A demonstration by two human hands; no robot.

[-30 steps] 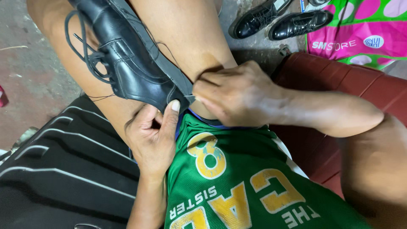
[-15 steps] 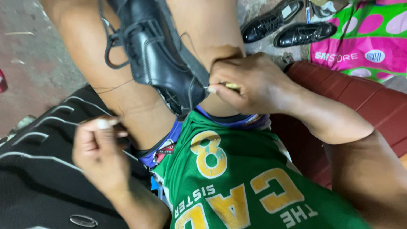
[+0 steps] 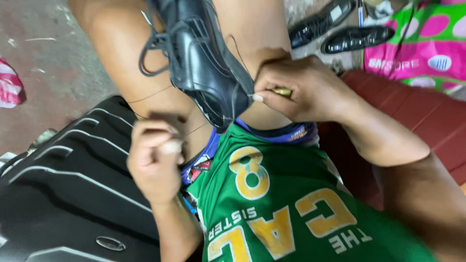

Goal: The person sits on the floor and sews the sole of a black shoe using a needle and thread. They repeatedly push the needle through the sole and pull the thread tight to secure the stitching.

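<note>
A black leather lace-up shoe (image 3: pixel 199 63) lies between my bare thighs, heel toward me. My right hand (image 3: pixel 303 87) is closed on a small brass-coloured tool handle (image 3: pixel 282 91) pressed against the shoe's heel edge. My left hand (image 3: pixel 154 157), blurred, is a fist pinching a thin dark thread (image 3: pixel 155 92) that runs taut up toward the shoe. I wear a green jersey with yellow print (image 3: pixel 281 213).
A black ribbed hard case (image 3: pixel 63 194) lies at my left. A dark red cushioned seat (image 3: pixel 417 111) is at my right. Two more black shoes (image 3: pixel 340 29) and a pink-and-green bag (image 3: pixel 427 43) sit on the concrete floor beyond. A red-white wrapper (image 3: pixel 9 90) lies far left.
My left hand left the shoe's heel and pulled the thread out and down to the left. My right hand stayed at the heel with the tool.
</note>
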